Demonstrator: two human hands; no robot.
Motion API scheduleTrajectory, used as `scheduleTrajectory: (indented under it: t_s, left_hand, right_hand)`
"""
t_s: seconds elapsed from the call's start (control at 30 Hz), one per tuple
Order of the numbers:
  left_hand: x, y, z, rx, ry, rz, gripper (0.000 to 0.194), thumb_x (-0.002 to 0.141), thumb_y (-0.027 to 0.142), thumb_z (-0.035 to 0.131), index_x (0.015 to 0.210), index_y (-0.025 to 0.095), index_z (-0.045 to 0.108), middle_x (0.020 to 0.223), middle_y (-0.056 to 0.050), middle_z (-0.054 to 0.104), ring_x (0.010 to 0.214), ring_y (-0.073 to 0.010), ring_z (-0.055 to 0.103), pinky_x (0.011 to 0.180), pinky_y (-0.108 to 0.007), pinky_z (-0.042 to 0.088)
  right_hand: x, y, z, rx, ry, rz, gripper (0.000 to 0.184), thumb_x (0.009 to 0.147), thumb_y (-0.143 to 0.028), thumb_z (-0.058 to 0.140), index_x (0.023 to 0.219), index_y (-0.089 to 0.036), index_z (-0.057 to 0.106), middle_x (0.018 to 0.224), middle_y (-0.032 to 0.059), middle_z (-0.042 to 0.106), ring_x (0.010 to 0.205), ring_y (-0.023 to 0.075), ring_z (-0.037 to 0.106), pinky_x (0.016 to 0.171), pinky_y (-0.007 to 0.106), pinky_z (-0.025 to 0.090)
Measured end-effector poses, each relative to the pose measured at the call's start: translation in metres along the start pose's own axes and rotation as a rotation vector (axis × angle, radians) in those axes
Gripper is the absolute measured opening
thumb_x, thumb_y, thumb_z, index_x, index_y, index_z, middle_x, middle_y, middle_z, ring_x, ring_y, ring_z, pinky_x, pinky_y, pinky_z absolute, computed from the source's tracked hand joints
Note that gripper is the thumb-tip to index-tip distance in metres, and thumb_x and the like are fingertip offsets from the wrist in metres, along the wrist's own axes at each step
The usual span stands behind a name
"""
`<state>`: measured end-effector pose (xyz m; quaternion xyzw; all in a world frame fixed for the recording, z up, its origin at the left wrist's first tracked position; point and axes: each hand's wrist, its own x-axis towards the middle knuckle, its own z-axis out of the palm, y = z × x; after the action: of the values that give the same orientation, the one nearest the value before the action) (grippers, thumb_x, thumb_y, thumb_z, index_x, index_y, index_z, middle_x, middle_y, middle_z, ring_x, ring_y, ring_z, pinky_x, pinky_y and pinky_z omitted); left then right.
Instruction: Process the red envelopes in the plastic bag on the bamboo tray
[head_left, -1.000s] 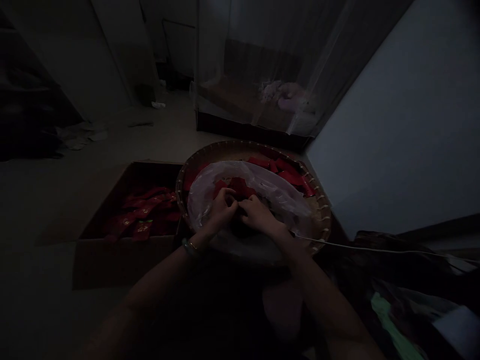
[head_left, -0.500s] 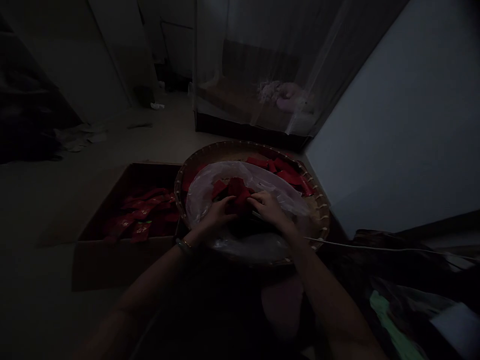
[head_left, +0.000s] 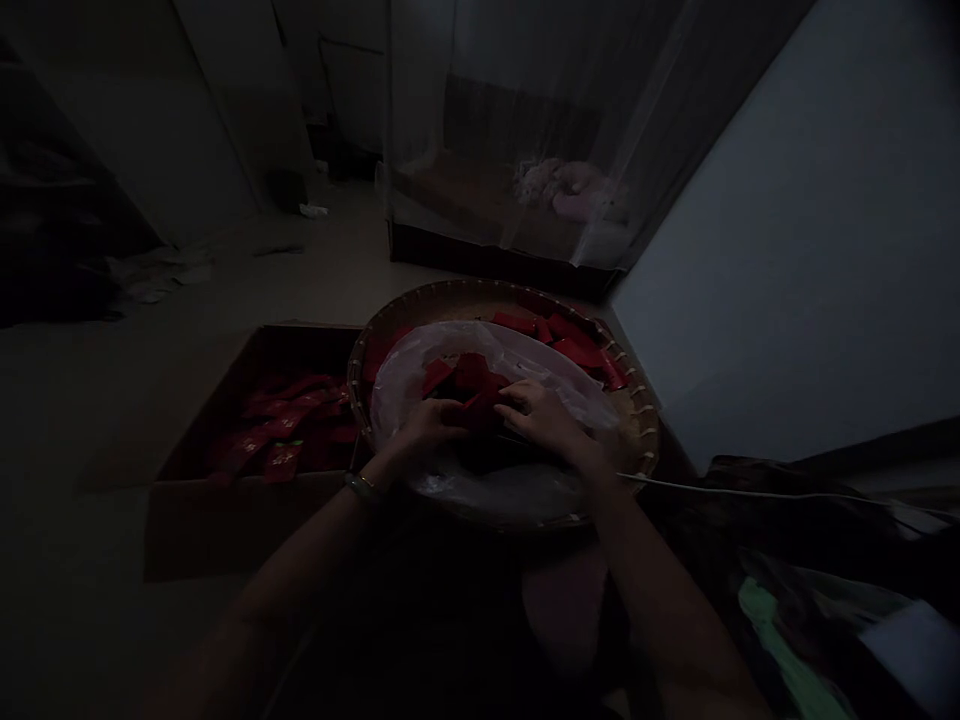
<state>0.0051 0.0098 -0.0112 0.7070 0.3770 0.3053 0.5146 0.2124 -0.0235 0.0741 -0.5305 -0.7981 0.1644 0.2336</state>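
Observation:
In the dim head view, my left hand (head_left: 429, 424) and my right hand (head_left: 541, 412) face each other over a sheet of clear plastic (head_left: 397, 370). A dark red packet (head_left: 484, 400) lies between them, its kind too dark to make out. The fingers of both hands are closed on its two sides. More red pieces (head_left: 439, 375) lie just beyond it on the plastic. All this rests in a large round bamboo basket (head_left: 643, 405) with a laced rim. Several flat red packets (head_left: 577, 345) sit along the basket's far right side.
Left of the basket stands an open cardboard box (head_left: 225, 520) with many printed red packets (head_left: 281, 425). A white cord (head_left: 750, 493) runs rightward from the basket. Dark cloth and a green cloth (head_left: 787, 650) lie at lower right. Behind are a netted bed (head_left: 510, 200) and a pale wall (head_left: 810, 230).
My left hand has shifted slightly left and my right hand slightly right, so they are a little farther apart. The red packet between them has tilted.

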Motion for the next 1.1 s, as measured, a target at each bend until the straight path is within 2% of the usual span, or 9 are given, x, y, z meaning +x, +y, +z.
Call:
scheduleTrajectory:
  t_s: [0.17,0.33,0.4,0.47,0.53,0.6,0.8,0.93,1.1]
  left_hand:
    - [-0.001,0.000,0.003,-0.159,-0.011,0.021,0.046,0.065,0.026,0.072,0.109,0.013,0.063,0.101,-0.009,0.070,0.092,-0.0232,0.064,0.083,-0.034,0.049]
    - [0.000,0.008,0.003,-0.110,-0.053,0.036,0.065,0.057,0.027,0.079,0.117,0.016,0.058,0.109,-0.008,0.066,0.098,-0.0228,0.061,0.086,-0.032,0.047]
    - [0.001,0.009,0.002,-0.143,-0.095,-0.019,0.057,0.059,0.030,0.078,0.111,0.014,0.061,0.100,-0.006,0.069,0.089,-0.0210,0.063,0.078,-0.030,0.049]
    - [0.002,0.008,0.000,-0.208,-0.085,-0.091,0.048,0.061,0.031,0.076,0.103,0.011,0.064,0.089,-0.005,0.069,0.077,-0.0185,0.063,0.071,-0.028,0.049]
    - [0.003,0.007,-0.002,-0.258,0.004,-0.133,0.048,0.059,0.030,0.077,0.100,0.010,0.064,0.085,-0.004,0.069,0.073,-0.0170,0.062,0.068,-0.027,0.048]
    - [0.003,0.005,-0.004,-0.279,0.113,-0.143,0.050,0.057,0.030,0.078,0.100,0.009,0.064,0.086,-0.005,0.068,0.073,-0.0167,0.062,0.069,-0.028,0.048]
    - [0.006,-0.007,-0.008,-0.309,0.140,-0.072,0.057,0.053,0.027,0.079,0.105,0.009,0.061,0.093,-0.006,0.068,0.079,-0.0176,0.061,0.073,-0.028,0.047]
    - [0.007,-0.014,-0.007,-0.314,0.149,-0.066,0.060,0.053,0.024,0.079,0.108,0.009,0.060,0.094,-0.007,0.067,0.080,-0.0179,0.061,0.074,-0.028,0.047]
    - [0.007,-0.014,-0.006,-0.309,0.168,-0.056,0.059,0.053,0.024,0.078,0.107,0.010,0.060,0.095,-0.007,0.067,0.081,-0.0179,0.060,0.074,-0.028,0.046]
  right_hand:
    - [0.004,-0.011,-0.004,-0.052,-0.206,0.014,0.017,0.088,-0.019,0.050,0.089,-0.015,0.067,0.087,0.0070,0.068,0.078,0.0160,0.060,0.069,0.024,0.040]
    - [0.007,-0.013,0.009,-0.096,-0.257,-0.028,0.018,0.089,-0.016,0.047,0.087,-0.014,0.065,0.091,0.0086,0.067,0.083,0.0159,0.059,0.075,0.025,0.040]
    - [0.008,-0.011,0.014,-0.057,-0.207,-0.061,0.015,0.087,-0.017,0.050,0.088,-0.015,0.064,0.093,0.0082,0.067,0.087,0.0165,0.059,0.079,0.027,0.041]
    - [0.009,-0.007,0.016,0.048,-0.057,-0.066,0.015,0.086,-0.021,0.051,0.094,-0.017,0.064,0.098,0.0069,0.067,0.092,0.0170,0.059,0.083,0.029,0.042]
    - [0.010,-0.002,0.015,0.136,0.137,-0.004,0.020,0.087,-0.026,0.049,0.101,-0.018,0.062,0.100,0.0059,0.067,0.092,0.0170,0.060,0.082,0.030,0.044]
    - [0.011,0.003,0.016,0.127,0.191,0.078,0.022,0.087,-0.025,0.048,0.103,-0.018,0.062,0.100,0.0060,0.068,0.089,0.0171,0.062,0.081,0.030,0.045]
    - [0.012,0.005,0.049,-0.233,-0.397,0.098,0.035,0.073,-0.012,0.062,0.107,-0.018,0.064,0.106,0.0103,0.066,0.100,0.0208,0.060,0.086,0.028,0.042]
    - [0.018,0.005,0.067,-0.318,-0.440,0.117,0.034,0.078,-0.008,0.054,0.109,-0.016,0.063,0.106,0.0133,0.065,0.099,0.0205,0.061,0.083,0.027,0.043]
    - [0.022,0.010,0.068,-0.303,-0.420,0.129,0.028,0.075,-0.007,0.056,0.099,-0.015,0.066,0.100,0.0130,0.067,0.092,0.0201,0.064,0.076,0.024,0.043]
